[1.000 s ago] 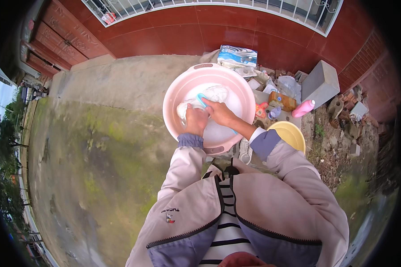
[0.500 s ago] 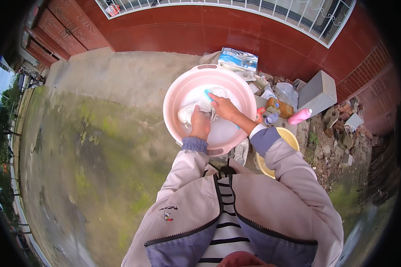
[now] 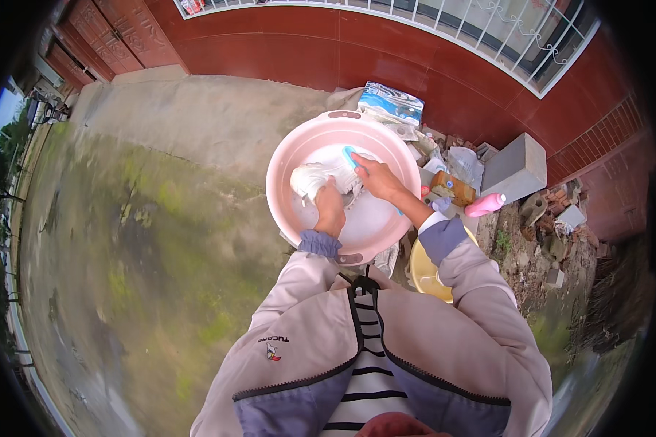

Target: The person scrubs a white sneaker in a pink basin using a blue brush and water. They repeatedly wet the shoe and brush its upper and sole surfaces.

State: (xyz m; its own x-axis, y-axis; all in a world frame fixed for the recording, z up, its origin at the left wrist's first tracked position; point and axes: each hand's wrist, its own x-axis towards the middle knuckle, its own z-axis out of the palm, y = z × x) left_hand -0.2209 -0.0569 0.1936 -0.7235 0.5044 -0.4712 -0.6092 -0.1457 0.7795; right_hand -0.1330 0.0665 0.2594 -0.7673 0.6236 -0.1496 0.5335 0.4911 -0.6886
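A wide pink basin (image 3: 283, 200) holds cloudy, sudsy water. Inside it, a white shoe (image 3: 310, 177) with laces is gripped by my left hand (image 3: 330, 208), whose fingers go partly out of sight behind the shoe. My right hand (image 3: 379, 180) is closed around a light blue brush (image 3: 350, 156), held against or just over the far right part of the shoe. The brush's bristles are hidden. Another white shoe (image 3: 387, 259) lies outside the basin, by its near right rim, partly covered by it.
Right of the basin, a yellow basin (image 3: 424, 273) sits partly under my right sleeve. Beyond are a pink bottle (image 3: 486, 205), an amber container (image 3: 453, 188), a grey block (image 3: 515, 168) and rubble. A blue-and-white box (image 3: 391, 103) rests near the red wall (image 3: 291, 54).
My left hand has tilted the shoe and now covers less of its left end. My right hand with the brush has shifted slightly right and nearer. The whole view has moved a little.
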